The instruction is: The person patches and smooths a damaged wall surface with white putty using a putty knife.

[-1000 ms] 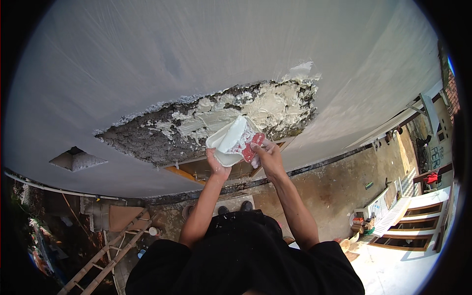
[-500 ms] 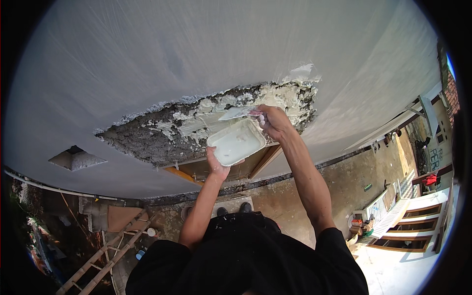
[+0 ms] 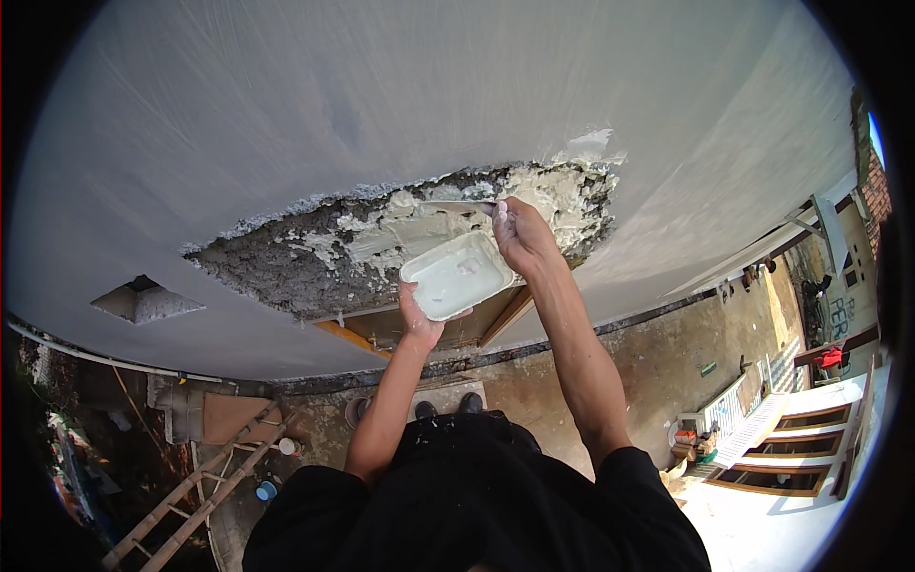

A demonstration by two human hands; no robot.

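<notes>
The left hand [image 3: 419, 319] grips the rectangular white tray [image 3: 476, 301], mid-view, at its seven-o'clock edge. At the tray's two o'clock, the right hand [image 3: 522, 238] pinches a putty knife [image 3: 456, 205], blade toward nine, before the rough wall patch [image 3: 276, 262].

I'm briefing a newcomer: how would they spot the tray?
Find the rough, broken patch in the grey wall. In front of its lower edge, the left hand holds the tray. It is white, shallow and round-cornered, unlike the thin scraper in the right hand above.
</notes>
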